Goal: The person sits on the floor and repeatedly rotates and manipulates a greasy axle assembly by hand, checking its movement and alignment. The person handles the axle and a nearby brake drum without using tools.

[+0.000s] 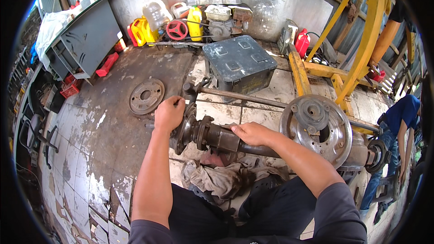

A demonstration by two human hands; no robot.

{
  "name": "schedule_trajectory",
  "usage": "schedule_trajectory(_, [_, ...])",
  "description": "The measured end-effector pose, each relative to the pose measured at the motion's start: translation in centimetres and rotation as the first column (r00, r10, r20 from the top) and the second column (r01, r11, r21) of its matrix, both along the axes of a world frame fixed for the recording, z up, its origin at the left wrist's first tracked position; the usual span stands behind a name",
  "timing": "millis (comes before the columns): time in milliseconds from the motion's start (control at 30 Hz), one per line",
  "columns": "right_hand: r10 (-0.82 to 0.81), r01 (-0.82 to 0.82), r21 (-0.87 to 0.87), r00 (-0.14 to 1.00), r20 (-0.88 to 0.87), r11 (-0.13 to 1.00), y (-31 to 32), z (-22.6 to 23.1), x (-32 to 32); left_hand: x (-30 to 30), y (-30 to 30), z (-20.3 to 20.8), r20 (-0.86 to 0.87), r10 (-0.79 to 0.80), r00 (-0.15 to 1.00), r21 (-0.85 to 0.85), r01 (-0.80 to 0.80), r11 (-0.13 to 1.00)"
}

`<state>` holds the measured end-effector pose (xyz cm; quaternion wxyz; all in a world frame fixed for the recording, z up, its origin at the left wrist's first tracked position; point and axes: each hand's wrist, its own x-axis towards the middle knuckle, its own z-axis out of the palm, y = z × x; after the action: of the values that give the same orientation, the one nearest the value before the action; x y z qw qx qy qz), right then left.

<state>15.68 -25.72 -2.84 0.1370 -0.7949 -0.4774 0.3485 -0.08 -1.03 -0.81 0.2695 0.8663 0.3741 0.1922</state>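
Observation:
A greasy vehicle axle (pixel 226 139) lies across in front of my knees. My left hand (pixel 168 114) is closed, with curled fingers, at the flanged knuckle (pixel 185 131) on its left end; whatever sits in those fingers is hidden. My right hand (pixel 254 134) lies over the axle's middle, thumb along the top and the other fingers out of sight behind it. A thin brown scrap (pixel 229 126) shows by the thumb. Beyond the hands runs a steel rod (pixel 244 96) with a joint end (pixel 190 89). A round metal backing plate (pixel 289 129) leans on the axle's right part.
A dirty rag (pixel 217 178) lies below the axle between my feet. Another round plate (pixel 147 96) rests on the floor at left. Ahead stands a dark lidded box (pixel 239 58). A yellow steel frame (pixel 298 74) and another person (pixel 400 117) are at right.

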Motion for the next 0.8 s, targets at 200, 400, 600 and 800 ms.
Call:
schedule_trajectory(200, [0.013,-0.018,0.106,0.999,0.043,0.994,-0.3,-1.2,-0.4,0.0,0.1,0.0,-0.006,0.000,1.000,0.003,0.000,1.000])
schedule_trajectory(400, [0.015,-0.016,0.050,0.999,0.037,0.999,-0.1,-0.4,-0.2,0.0,0.1,-0.1,-0.018,0.005,1.000,-0.007,-0.005,1.000])
schedule_trajectory(600, [0.010,-0.011,0.026,0.999,0.033,1.000,0.0,-0.1,-0.3,0.0,0.0,0.1,-0.020,0.000,1.000,-0.003,0.000,1.000])
schedule_trajectory(800, [0.014,-0.017,0.093,1.000,0.028,0.996,-0.2,-0.8,-0.5,0.0,0.0,0.2,-0.029,0.001,1.000,-0.013,-0.001,1.000])
